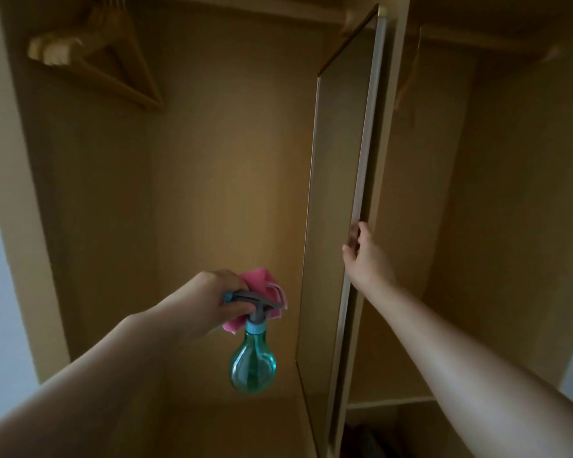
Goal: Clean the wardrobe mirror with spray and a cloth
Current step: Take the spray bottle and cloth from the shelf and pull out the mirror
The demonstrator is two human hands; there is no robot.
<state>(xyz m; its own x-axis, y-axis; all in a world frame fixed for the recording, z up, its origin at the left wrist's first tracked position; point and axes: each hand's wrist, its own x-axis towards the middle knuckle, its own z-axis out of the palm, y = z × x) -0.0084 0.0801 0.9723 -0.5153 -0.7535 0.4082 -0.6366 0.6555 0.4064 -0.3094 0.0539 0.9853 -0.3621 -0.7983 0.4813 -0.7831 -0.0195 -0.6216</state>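
A tall framed mirror (339, 180) hangs on the inside of an open wardrobe door, seen almost edge-on at centre right. My right hand (364, 256) grips the door's outer edge at mid height, thumb on the mirror side. My left hand (209, 300) holds both a green round spray bottle (252, 361) by its grey trigger head and a crumpled pink cloth (267, 287), in front of the wardrobe's left compartment, left of the mirror.
The wardrobe's left compartment (212, 153) is bare inside, with wooden hangers (110, 64) on a rail at top left. A second compartment on the right has a shelf (391, 401) low down. A pale wall borders the far left.
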